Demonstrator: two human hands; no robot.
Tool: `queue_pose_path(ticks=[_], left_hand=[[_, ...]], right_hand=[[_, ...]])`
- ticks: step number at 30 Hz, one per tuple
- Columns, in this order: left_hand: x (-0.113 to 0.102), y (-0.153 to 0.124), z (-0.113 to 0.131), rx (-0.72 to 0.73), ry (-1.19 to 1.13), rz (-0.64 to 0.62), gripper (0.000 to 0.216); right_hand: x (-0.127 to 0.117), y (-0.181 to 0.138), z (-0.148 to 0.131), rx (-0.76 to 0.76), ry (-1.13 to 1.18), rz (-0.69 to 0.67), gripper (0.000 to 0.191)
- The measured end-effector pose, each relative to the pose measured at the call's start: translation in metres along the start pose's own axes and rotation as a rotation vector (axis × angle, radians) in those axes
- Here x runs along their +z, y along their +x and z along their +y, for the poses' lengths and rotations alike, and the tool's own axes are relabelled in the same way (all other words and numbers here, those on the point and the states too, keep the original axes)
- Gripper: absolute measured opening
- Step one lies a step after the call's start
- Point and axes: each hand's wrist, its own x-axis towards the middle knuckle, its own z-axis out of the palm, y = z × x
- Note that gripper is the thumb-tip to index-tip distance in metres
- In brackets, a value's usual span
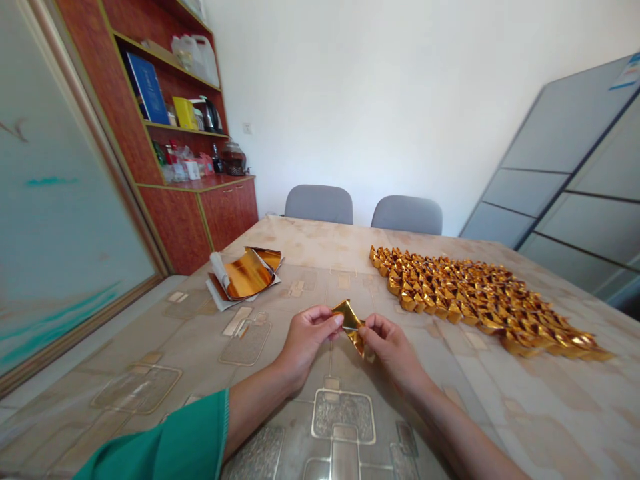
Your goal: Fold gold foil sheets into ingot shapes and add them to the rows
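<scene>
Between my two hands, above the table, is a piece of folded gold foil paper point(351, 319) with a pointed top and a lower flap hanging down. My left hand point(311, 337) pinches its left side between thumb and fingers. On the right side, my right hand point(389, 343) grips the edge with thumb and curled fingers. To the left lies a loose stack of gold foil sheets point(250, 275) with white undersides, partly curled. Rows of folded gold paper ingots point(465, 290) stand packed together on the right of the table.
A patterned, covered table point(310, 240) spreads under everything. Two grey chairs point(319, 203) stand at its far side against the white wall. A red-brown shelf cabinet point(220, 200) holds bottles and boxes at the back left. Grey cabinets point(540, 147) rise at the right.
</scene>
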Motion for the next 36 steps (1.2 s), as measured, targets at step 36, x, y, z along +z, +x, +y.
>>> queue_pose_path(ticks=[36], left_hand=[[-0.001,-0.005,0.006,-0.026,0.044,-0.132,0.029]], right_hand=[[-0.028,-0.001,-0.022,-0.611,-0.567,-0.324,0.012]])
